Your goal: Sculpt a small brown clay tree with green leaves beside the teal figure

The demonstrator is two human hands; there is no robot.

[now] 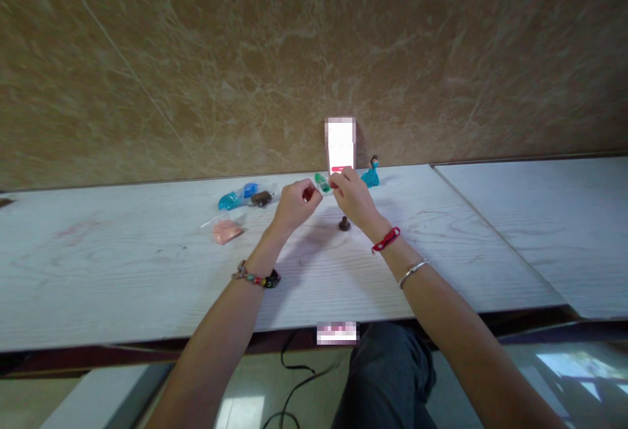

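Both hands are raised close together over the white table. My left hand [296, 205] is closed, with thumb and fingertips curled together. Facing it, my right hand [354, 199] is closed in a pinch. Whatever is between the fingers of either hand is too small or hidden to make out. Just beyond the gap between the hands is a small clear bag with green lumps [322, 182], right beside the right fingertips; whether it is held or lies behind them I cannot tell. Below the right hand, a small dark brown moulded piece [344, 223] stands on the table.
A lit phone-like screen [340, 144] leans on the marbled wall. A blue-green dressed figurine [371, 172] stands right of it. Left lie bags of blue material [235, 197], brown material [261, 199] and a pinkish-orange bag [227, 231]. The table [147, 285] has a seam at right.
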